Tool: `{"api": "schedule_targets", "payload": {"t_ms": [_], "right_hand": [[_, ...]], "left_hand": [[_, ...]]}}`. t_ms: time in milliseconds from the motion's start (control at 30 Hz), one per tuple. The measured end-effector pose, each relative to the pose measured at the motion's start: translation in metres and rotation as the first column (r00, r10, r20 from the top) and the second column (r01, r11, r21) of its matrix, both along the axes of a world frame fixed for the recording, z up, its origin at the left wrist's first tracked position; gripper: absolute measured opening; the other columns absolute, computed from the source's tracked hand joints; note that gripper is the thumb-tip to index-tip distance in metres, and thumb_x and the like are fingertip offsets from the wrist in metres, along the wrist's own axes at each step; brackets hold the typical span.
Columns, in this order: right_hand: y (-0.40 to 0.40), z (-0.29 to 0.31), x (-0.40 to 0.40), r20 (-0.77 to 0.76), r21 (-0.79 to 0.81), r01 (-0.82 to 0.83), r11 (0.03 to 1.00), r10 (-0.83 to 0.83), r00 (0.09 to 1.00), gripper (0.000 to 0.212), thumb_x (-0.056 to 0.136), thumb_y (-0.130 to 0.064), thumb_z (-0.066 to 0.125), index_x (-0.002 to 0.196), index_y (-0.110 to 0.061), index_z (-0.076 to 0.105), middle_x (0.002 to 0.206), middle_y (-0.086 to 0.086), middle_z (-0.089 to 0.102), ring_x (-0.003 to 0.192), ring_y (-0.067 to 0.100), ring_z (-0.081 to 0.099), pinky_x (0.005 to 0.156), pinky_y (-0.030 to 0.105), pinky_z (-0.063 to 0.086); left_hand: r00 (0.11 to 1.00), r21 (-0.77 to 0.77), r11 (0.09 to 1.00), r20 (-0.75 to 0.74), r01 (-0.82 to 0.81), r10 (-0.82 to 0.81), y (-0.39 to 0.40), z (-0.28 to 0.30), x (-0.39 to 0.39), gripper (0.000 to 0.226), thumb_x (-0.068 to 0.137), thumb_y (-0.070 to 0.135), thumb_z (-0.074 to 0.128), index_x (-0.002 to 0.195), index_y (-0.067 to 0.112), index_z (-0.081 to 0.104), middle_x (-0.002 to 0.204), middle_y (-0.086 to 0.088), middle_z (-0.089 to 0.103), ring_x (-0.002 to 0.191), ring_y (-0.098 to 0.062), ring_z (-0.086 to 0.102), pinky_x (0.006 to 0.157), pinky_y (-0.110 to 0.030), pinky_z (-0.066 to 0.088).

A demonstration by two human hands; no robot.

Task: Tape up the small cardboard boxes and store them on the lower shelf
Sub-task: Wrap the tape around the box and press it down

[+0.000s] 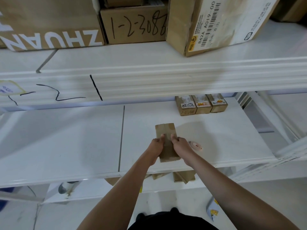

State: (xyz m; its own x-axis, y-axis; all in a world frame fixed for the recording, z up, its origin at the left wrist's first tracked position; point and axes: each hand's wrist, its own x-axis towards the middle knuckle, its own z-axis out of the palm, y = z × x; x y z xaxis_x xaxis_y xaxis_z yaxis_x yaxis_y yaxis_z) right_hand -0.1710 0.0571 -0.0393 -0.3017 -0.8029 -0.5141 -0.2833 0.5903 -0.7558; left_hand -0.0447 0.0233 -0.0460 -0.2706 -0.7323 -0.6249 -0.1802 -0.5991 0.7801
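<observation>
Both the left hand (157, 143) and right hand (180, 144) gripped the small cardboard box (167, 141) just left of the tape roll (196, 145) (thumbs pressing its seam), where uneven pressure could wrinkle the tape.

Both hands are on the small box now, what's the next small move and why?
Probably slide the box back beside the three boxes at the rear: both hands, left and right, grip it, and the tape roll lies set aside.
</observation>
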Motion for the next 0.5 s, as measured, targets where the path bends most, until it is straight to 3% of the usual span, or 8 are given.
{"api": "schedule_targets", "payload": {"t_ms": [67, 133, 200, 267, 400, 500], "right_hand": [[-0.003, -0.002, -0.002, -0.074, 0.034, 0.019, 0.999, -0.016, 0.997, 0.057, 0.103, -0.059, 0.032, 0.119, -0.01, 0.057, 0.093, 0.0, 0.059, 0.082, 0.013, 0.055, 0.063, 0.03, 0.043], [-0.007, -0.004, -0.003, -0.153, 0.073, 0.001, 0.997, 0.01, 0.988, 0.059, 0.104, -0.056, 0.031, 0.121, -0.007, 0.059, 0.104, 0.007, 0.063, 0.098, 0.024, 0.059, 0.074, 0.035, 0.047], [-0.01, -0.01, -0.005, -0.213, 0.126, -0.005, 0.992, 0.032, 0.976, 0.061, 0.105, -0.055, 0.03, 0.125, -0.005, 0.059, 0.116, 0.014, 0.063, 0.11, 0.03, 0.058, 0.08, 0.037, 0.048], [-0.008, -0.015, -0.009, -0.237, 0.15, -0.022, 0.988, 0.057, 0.97, 0.061, 0.105, -0.055, 0.034, 0.122, -0.003, 0.06, 0.107, 0.012, 0.063, 0.097, 0.027, 0.06, 0.066, 0.033, 0.043], [0.001, -0.021, -0.023, -0.456, 0.051, -0.2, 0.978, 0.201, 0.867, 0.048, 0.102, -0.054, 0.047, 0.106, -0.009, 0.063, 0.094, 0.006, 0.068, 0.087, 0.025, 0.062, 0.066, 0.032, 0.042], [0.007, -0.017, -0.04, -0.632, -0.075, -0.179, 0.981, 0.092, 0.769, 0.037, 0.102, -0.05, 0.049, 0.1, -0.015, 0.062, 0.089, 0.001, 0.068, 0.086, 0.021, 0.065, 0.072, 0.033, 0.05]], "left_hand": [[0.965, -0.01, 0.997, 0.252, 0.072, -0.067, -0.002, -0.001, -0.004, 0.07, 0.103, 0.061, 0.03, 0.147, 0.009, 0.045, 0.144, -0.014, 0.049, 0.128, -0.03, 0.052, 0.114, -0.046, 0.04], [0.895, -0.037, 0.992, 0.437, 0.121, -0.093, -0.003, -0.002, -0.005, 0.073, 0.101, 0.064, 0.029, 0.15, 0.01, 0.042, 0.147, -0.014, 0.038, 0.133, -0.032, 0.044, 0.116, -0.046, 0.033], [0.91, -0.071, 0.99, 0.407, 0.119, -0.08, -0.004, -0.005, -0.004, 0.063, 0.102, 0.056, 0.038, 0.144, 0.01, 0.048, 0.142, -0.013, 0.047, 0.126, -0.029, 0.051, 0.112, -0.045, 0.04], [0.93, -0.094, 0.99, 0.361, 0.102, -0.062, -0.002, -0.009, -0.002, 0.049, 0.101, 0.044, 0.049, 0.136, 0.011, 0.052, 0.133, -0.011, 0.058, 0.116, -0.027, 0.058, 0.103, -0.043, 0.049], [0.9, -0.161, 0.978, 0.432, 0.131, -0.05, 0.005, -0.015, -0.001, 0.041, 0.097, 0.037, 0.061, 0.13, 0.016, 0.052, 0.12, -0.009, 0.063, 0.105, -0.027, 0.062, 0.085, -0.038, 0.057], [0.91, -0.18, 0.98, 0.415, 0.086, -0.003, 0.006, -0.016, -0.005, 0.042, 0.095, 0.038, 0.065, 0.129, 0.016, 0.054, 0.119, -0.009, 0.064, 0.103, -0.027, 0.063, 0.084, -0.04, 0.059]]}}
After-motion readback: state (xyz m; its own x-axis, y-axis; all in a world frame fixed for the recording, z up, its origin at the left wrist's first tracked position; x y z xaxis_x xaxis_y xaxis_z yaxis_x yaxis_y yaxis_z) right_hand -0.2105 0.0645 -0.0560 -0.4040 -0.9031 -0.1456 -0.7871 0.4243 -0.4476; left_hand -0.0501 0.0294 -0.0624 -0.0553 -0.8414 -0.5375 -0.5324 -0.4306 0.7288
